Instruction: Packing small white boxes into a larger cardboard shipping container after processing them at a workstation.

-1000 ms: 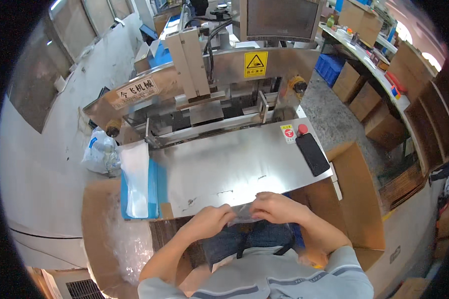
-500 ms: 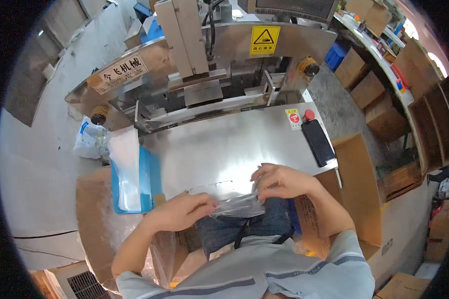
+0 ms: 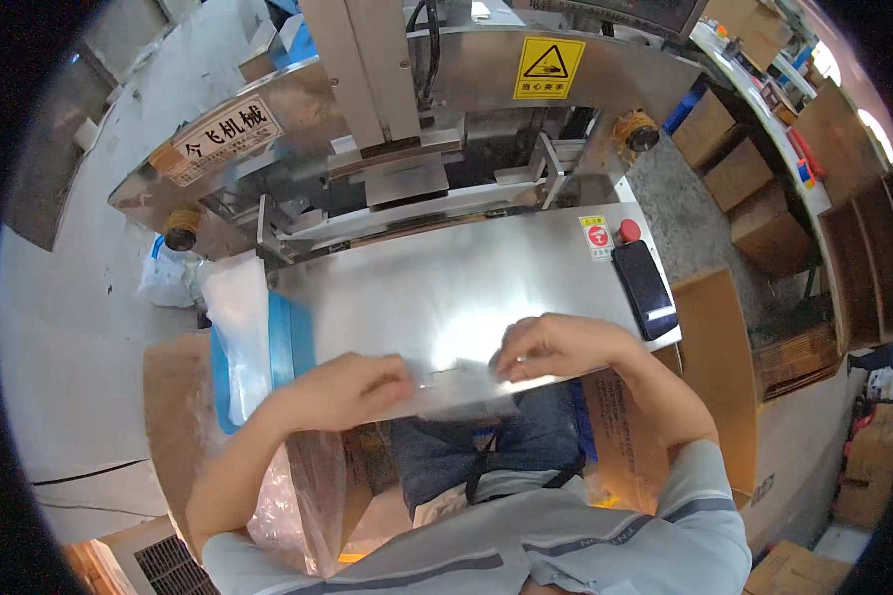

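Observation:
A clear plastic bag (image 3: 463, 393), faint and blurred, stretches between my hands at the near edge of the metal worktop (image 3: 397, 288). My left hand (image 3: 352, 390) is smeared by motion, its curled fingers at the bag's left end. On the other side, my right hand (image 3: 556, 347) pinches the bag's right end with fingertips and thumb. Beside my left forearm stands a blue bin (image 3: 290, 337) with a stack of clear plastic bags (image 3: 240, 322) in it.
Behind the worktop rises a metal machine with a press bar (image 3: 407, 183). A black phone (image 3: 646, 289) and a red button (image 3: 628, 230) sit at the right edge. Open cardboard boxes (image 3: 709, 367) flank my legs; one at left holds plastic film (image 3: 293, 496).
The bag has gone from hanging over my lap to lying nearer the worktop's edge. My left hand has moved slightly left and up; the whole view has shifted a little.

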The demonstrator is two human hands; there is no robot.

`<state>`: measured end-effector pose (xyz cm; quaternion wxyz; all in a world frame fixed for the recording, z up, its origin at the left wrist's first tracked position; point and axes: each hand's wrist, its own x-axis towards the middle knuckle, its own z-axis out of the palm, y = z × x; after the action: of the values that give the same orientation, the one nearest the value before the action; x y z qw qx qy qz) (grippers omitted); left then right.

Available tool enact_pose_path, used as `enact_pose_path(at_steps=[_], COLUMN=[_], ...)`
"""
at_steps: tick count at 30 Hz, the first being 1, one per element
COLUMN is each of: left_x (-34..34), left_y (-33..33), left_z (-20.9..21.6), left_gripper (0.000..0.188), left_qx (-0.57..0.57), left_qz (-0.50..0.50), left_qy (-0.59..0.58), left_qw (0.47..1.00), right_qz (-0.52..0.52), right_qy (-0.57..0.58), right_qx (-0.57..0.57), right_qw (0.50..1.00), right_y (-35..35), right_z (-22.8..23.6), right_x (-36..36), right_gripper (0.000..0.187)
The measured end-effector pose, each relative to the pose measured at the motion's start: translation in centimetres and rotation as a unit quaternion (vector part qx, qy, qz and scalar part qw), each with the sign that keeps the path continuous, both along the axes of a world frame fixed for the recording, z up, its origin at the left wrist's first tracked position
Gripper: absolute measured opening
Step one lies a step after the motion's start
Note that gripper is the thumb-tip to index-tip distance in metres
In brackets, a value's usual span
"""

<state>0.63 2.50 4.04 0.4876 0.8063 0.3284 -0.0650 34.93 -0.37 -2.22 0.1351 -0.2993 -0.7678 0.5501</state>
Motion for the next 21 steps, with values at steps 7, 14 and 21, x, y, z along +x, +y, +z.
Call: enact_pose_path(at_steps=[7, 14, 21], left_x=[-0.4, 0.2, 3.5], left_y=[10.5, 20.8, 25.1], left_z=[-4.5, -5.5, -8.6], left_gripper=[0.028, 0.029, 0.035], left_qx=[-0.001, -0.019, 0.136], left_qz=[0.09, 0.259, 0.248], left_qy=[-0.053, -0.058, -0.076], left_qw=[0.995, 0.964, 0.956], right_qz=[-0.15, -0.21, -0.277], right_qy=[-0.011, -0.11, -0.198], right_qx=[0.052, 0.226, 0.281], right_qw=[0.987, 0.945, 0.897], right_y=[8.9, 19.0, 21.6], right_z=[-1.9, -2.0, -0.3], right_x=[-1.0, -2.9, -3.8], right_gripper=[0.017, 0.024, 0.025])
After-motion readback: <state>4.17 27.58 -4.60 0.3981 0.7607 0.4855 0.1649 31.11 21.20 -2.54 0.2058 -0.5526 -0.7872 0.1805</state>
